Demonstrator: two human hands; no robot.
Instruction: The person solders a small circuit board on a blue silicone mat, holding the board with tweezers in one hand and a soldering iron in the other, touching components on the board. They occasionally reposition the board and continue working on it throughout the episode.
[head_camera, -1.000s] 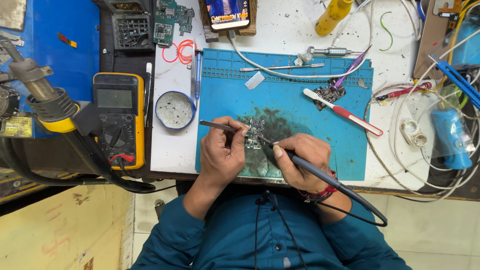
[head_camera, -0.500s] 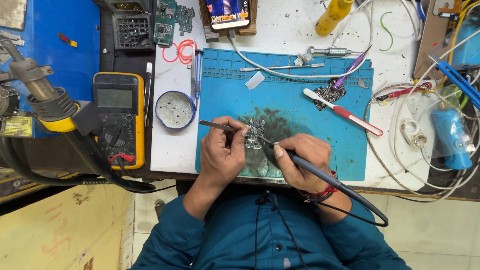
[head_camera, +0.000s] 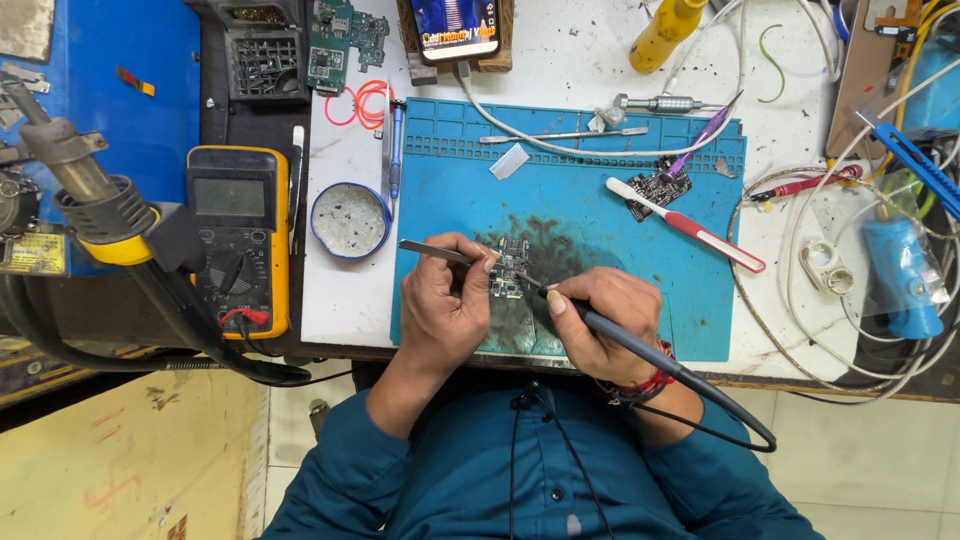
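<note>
The left hand (head_camera: 447, 310) is curled up tight around a pair of thin metal tweezers (head_camera: 432, 250). The fingers pinch them near the tip, and the long back end sticks out to the left. The tips of the tweezers reach to the small circuit board (head_camera: 509, 268), but the fingers hide the very end, so I cannot tell if they touch it.

The right hand (head_camera: 605, 322) is closed too, holding a dark soldering iron (head_camera: 640, 350) the way you hold a pencil. The pointy tip of the iron sits at the right edge of the small circuit board. A black cable runs from the back of the iron, past the wrist, and loops down over the blue shirt.

The small circuit board lies on the blue work mat (head_camera: 600, 215), on a dark smudgy patch, right between the two hands. Both hands rest on the front part of the mat.

Farther back on the mat lies a red and white brush (head_camera: 690, 225). To the left of the mat sit a round tin (head_camera: 349, 220) and a yellow meter (head_camera: 238, 235).
</note>
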